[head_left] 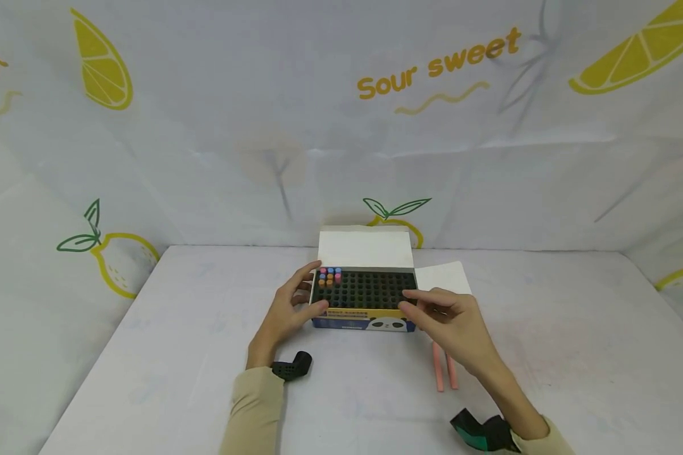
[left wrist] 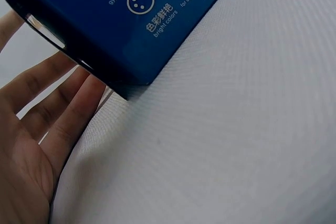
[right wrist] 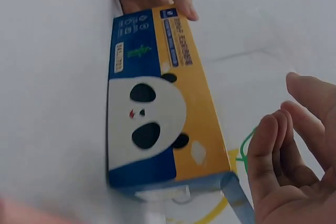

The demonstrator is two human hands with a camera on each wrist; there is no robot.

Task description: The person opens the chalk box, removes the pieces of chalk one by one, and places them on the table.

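Note:
A blue and yellow chalk box (head_left: 347, 320) with a panda face stands on the table, its top open. Inside is a black grid of holes (head_left: 372, 291); several pink, blue and orange chalks (head_left: 330, 278) fill its back left corner. My left hand (head_left: 284, 316) holds the box's left end, thumb at the front edge and index finger at the back corner. Over the right end hovers my right hand (head_left: 452, 322), thumb and index finger apart; the right wrist view shows no object between its fingers (right wrist: 304, 93).
Two pink chalk sticks (head_left: 437, 368) lie on the table below the right hand. The white lid (head_left: 365, 248) stands raised behind the box, and a white flap (head_left: 446, 278) sticks out at its right. A printed cloth (head_left: 233, 126) hangs along the table's back edge.

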